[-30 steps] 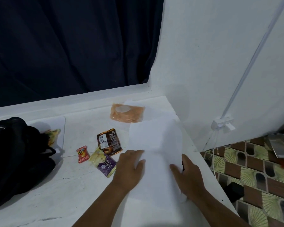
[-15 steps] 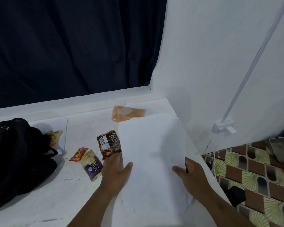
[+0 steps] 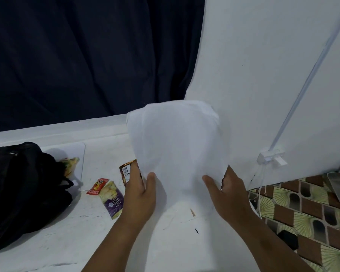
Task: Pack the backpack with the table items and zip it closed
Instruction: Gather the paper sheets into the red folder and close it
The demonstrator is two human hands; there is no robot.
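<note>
Hands hold a white sheet off the worktop (image 3: 47,242): left hand (image 3: 139,193) grips its left edge, thumb in front and fingers behind; right hand (image 3: 228,193) grips the right edge the same way. Sheet (image 3: 175,150) is thin, limp, paper-like or soft cloth, cannot tell which; it stands tall, long axis running up and away from the person, top edge curling over. Backpack (image 3: 22,189) lies well to the left of both hands, at the worktop's left side, so the left hand is the nearer one and the sheet has to travel leftward to reach it. Backpack is black, soft, slumped fabric; whether its mouth is open cannot be told from here. Between hands and backpack lie small snack packets: purple-and-yellow wafer pack (image 3: 112,199), glossy film, flat; red candy wrapper (image 3: 97,186) just beside it; brown foil pack (image 3: 127,171) partly hidden behind the left hand. A yellow-green packet (image 3: 72,163) sits against the backpack's right side. Worktop is white, smooth, scuffed with dark marks. Farther back, a white ledge, dark curtain (image 3: 86,55), plain white wall (image 3: 263,75) on the right. Judgement: packing is at an early stage, most items not yet in.
</note>
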